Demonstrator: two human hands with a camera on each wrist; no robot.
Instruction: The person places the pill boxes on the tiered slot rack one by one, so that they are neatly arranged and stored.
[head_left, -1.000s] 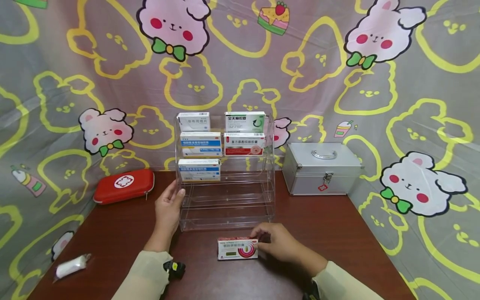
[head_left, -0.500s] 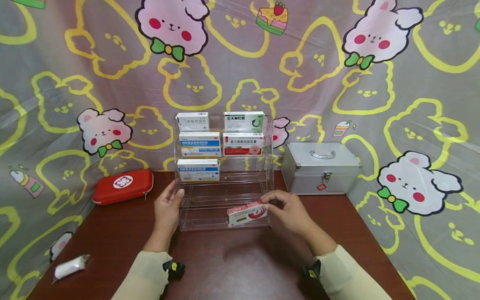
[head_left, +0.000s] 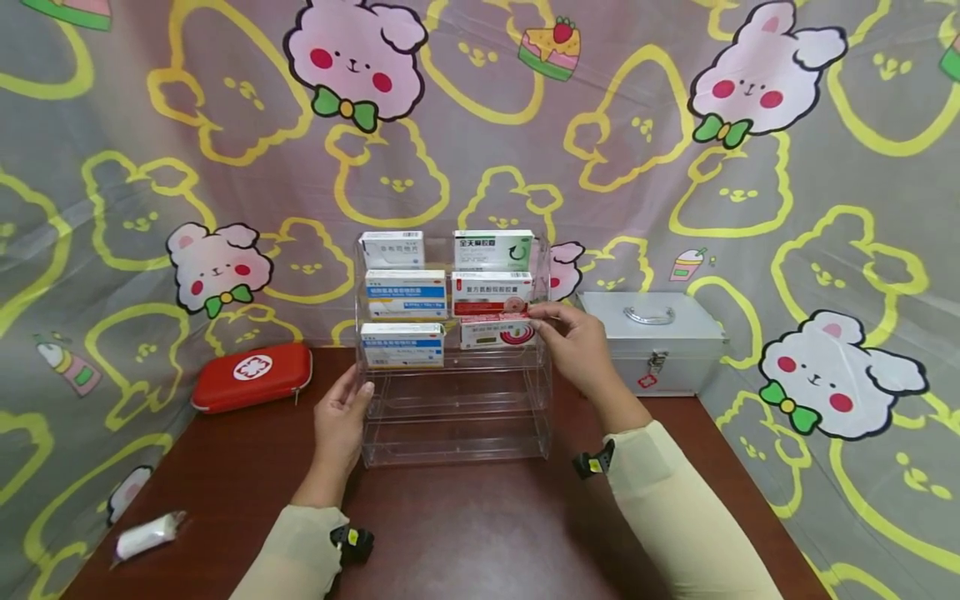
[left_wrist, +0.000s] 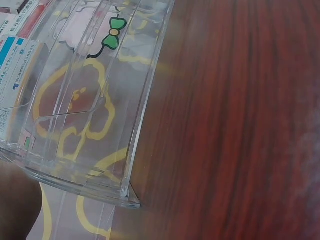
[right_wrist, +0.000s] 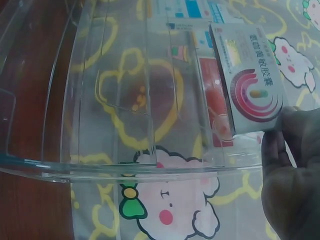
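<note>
A clear acrylic tiered rack (head_left: pixel 457 454) stands on the table with medicine boxes on its upper tiers. My left hand (head_left: pixel 340 429) grips the rack's left side, thumb toward the front. Between the thumb and fingers of my right hand (head_left: pixel 581 346) is the right end of a white medicine box with pink rings (head_left: pixel 495 335). This box is at the right half of the third tier, beside a blue-and-white box (head_left: pixel 402 346) and just below a red-and-white box (head_left: pixel 491 292). In the right wrist view the pinched box (right_wrist: pixel 250 80) tilts in front of the red-and-white one.
On the top tier are a white box (head_left: pixel 392 250) and a green-and-white box (head_left: pixel 492 250); another blue-and-white box (head_left: pixel 406 294) is below. A red first-aid case (head_left: pixel 252 377) lies left, a silver metal case (head_left: pixel 656 342) stands right, and a white wrapped roll (head_left: pixel 147 537) lies front left.
My right hand has lifted the pink-ringed medicine box from the table in front of the rack up to the third tier's right side. My left hand has stayed on the rack.
</note>
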